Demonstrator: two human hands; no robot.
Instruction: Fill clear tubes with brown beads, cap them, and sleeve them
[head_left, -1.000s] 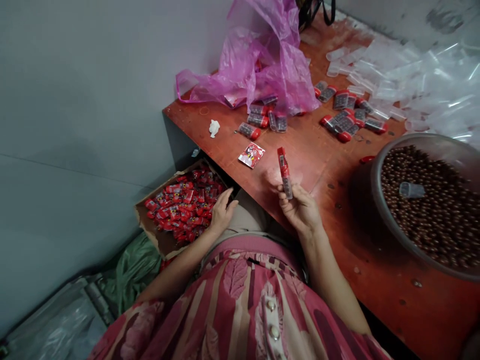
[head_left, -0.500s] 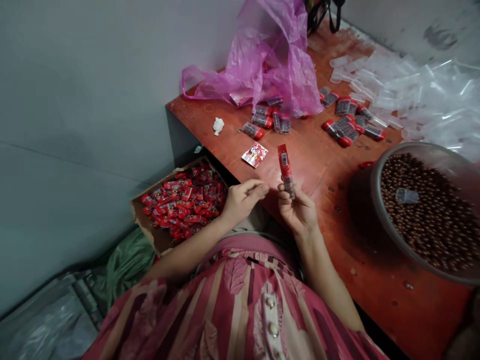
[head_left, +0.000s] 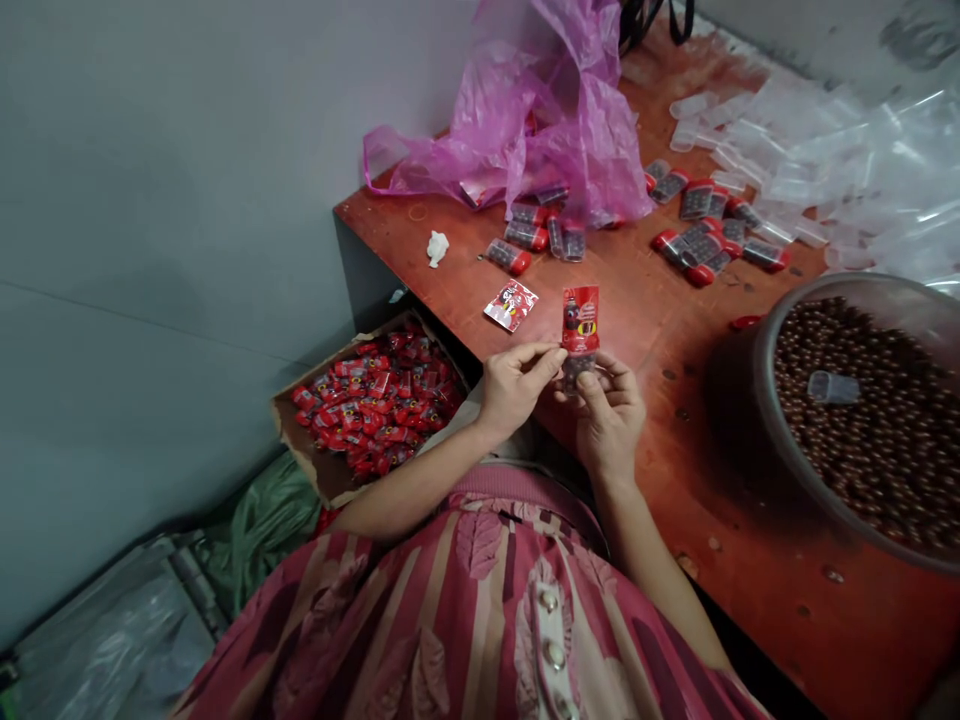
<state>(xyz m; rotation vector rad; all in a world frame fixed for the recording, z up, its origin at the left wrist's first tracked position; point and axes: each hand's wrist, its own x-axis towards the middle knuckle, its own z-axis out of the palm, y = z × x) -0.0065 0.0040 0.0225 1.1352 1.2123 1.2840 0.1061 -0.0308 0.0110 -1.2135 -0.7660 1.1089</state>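
A small clear container [head_left: 576, 374] of dark brown balls is upright in my right hand [head_left: 613, 425], pinched between thumb and fingers. A red printed plastic sleeve [head_left: 580, 320] is over its top and stands up above it, printed face toward me. My left hand [head_left: 514, 390] has thumb and forefinger closed at the sleeve's lower left edge. Just beyond, flat on the orange-red table [head_left: 660, 350], lies a printed red-and-white sachet [head_left: 511, 305]. Below my left forearm sits a cardboard box [head_left: 300, 440] holding many red-sleeved packs [head_left: 375, 400].
On the right a large tub [head_left: 772, 440] holds brown balls and a small clear cup [head_left: 832, 388]. Behind it are piled clear empty containers [head_left: 862, 170]. Several filled, red-capped containers [head_left: 697, 240] lie mid-table, others by a pink plastic bag [head_left: 517, 130]. A crumpled white scrap [head_left: 437, 248] lies leftward.
My left hand has come right and closed on the sleeve's edge. The container has been turned, so the sleeve's printed front shows instead of the barcode side.
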